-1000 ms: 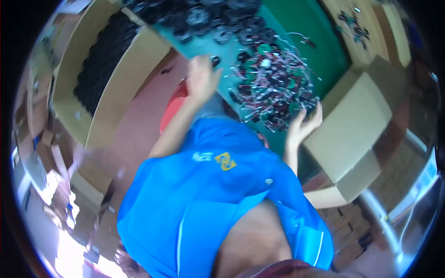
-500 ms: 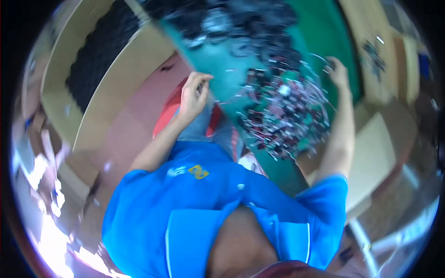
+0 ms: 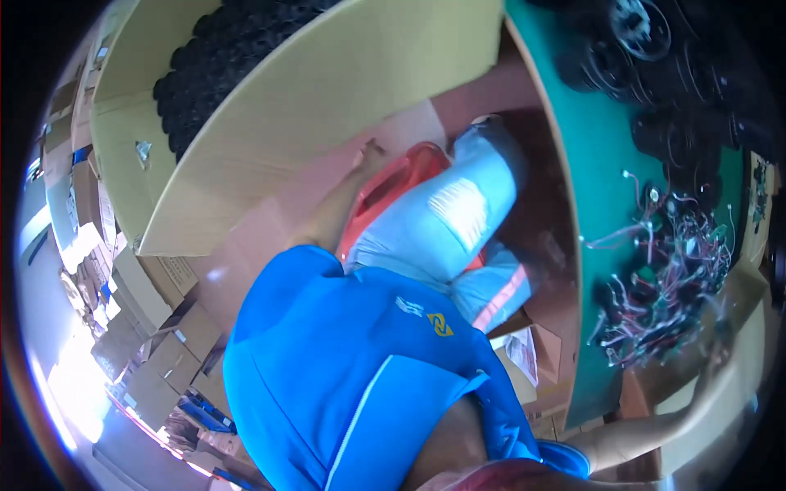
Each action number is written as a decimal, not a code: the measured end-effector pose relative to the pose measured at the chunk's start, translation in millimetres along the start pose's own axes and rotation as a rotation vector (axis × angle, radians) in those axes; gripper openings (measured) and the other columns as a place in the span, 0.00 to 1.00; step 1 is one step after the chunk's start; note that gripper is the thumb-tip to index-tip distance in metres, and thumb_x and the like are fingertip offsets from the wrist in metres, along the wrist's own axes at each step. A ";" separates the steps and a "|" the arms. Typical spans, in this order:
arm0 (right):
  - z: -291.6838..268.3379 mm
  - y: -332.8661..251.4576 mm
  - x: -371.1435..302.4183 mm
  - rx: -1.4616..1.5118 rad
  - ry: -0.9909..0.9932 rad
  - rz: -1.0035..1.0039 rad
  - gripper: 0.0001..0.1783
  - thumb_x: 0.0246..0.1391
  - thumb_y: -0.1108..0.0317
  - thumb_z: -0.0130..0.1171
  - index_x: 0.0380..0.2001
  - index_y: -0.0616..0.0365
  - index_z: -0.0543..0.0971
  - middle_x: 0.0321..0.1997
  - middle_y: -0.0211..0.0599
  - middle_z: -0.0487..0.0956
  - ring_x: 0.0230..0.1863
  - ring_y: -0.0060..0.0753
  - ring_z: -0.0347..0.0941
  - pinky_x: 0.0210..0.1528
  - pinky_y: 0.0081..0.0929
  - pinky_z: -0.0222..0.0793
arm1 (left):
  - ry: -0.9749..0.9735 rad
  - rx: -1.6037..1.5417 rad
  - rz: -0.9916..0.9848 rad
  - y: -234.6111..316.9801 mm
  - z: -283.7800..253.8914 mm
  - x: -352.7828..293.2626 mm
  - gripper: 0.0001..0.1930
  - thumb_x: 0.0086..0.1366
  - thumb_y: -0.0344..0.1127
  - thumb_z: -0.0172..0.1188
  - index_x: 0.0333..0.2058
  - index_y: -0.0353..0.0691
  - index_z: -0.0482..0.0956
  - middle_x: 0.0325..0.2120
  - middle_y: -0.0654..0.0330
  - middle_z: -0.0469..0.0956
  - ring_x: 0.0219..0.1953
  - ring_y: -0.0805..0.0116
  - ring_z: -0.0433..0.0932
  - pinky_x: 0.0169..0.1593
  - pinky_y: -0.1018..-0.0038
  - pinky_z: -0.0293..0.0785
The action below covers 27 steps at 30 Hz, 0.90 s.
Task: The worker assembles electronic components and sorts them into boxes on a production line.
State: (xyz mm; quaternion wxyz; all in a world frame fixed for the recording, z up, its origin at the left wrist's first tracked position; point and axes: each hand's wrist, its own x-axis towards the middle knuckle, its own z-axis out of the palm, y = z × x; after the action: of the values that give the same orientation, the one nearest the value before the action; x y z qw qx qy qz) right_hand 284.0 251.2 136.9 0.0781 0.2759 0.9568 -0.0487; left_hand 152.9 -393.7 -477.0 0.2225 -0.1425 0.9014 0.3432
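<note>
My left hand hangs low past the red plastic seat, close to the pinkish floor. It is small and soft in the picture, so its fingers do not show clearly. Out at the right, my right hand is smeared by motion beside a tangled heap of small parts with red, white and black wires. Whether it holds anything is hidden by the blur. The heap lies on a green tabletop, with black round plastic parts piled farther back. One round part has a clear or silvery face.
A tall cardboard bin at the far left holds many black cylindrical pieces. Below the table edge stands an open carton with something whitish in it. Stacked cardboard boxes fill the left side. More cardboard stands at the right.
The view has swung left, so the table and heap now sit farther right. My left hand has dropped from beside the table edge toward the floor. My right hand has moved nearer, beside the heap.
</note>
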 end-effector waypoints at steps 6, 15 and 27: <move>27.5 -95.8 -69.6 -0.126 0.392 -0.231 0.24 0.62 0.73 0.54 0.62 0.57 0.71 0.57 0.43 0.77 0.55 0.42 0.74 0.58 0.31 0.69 | -0.136 -0.152 0.151 4.2 -62.4 -171.3 0.25 0.71 0.55 0.51 0.57 0.45 0.74 0.47 0.53 0.79 0.49 0.54 0.77 0.51 0.62 0.74; 99.3 -319.3 -127.7 0.199 0.311 -1.208 0.21 0.41 0.79 0.63 0.44 0.57 0.82 0.42 0.33 0.82 0.37 0.33 0.77 0.42 0.31 0.71 | -0.204 -0.466 -0.076 -81.4 -5.2 -174.6 0.30 0.72 0.62 0.43 0.58 0.45 0.74 0.51 0.47 0.78 0.52 0.48 0.77 0.55 0.59 0.73; 160.3 -460.9 -150.5 0.497 0.123 -1.550 0.24 0.46 0.76 0.67 0.51 0.56 0.80 0.53 0.37 0.78 0.49 0.40 0.75 0.55 0.34 0.69 | 0.229 -0.505 -0.332 -102.9 34.3 -131.9 0.22 0.64 0.47 0.56 0.48 0.35 0.77 0.42 0.41 0.82 0.44 0.41 0.81 0.47 0.55 0.78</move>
State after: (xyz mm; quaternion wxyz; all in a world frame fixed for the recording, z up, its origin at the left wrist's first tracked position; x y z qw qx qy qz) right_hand 182.5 -237.5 29.0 -0.0942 -0.4528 0.8397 -0.2846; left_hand 319.0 -431.1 -491.1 0.1300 -0.3760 0.7713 0.4968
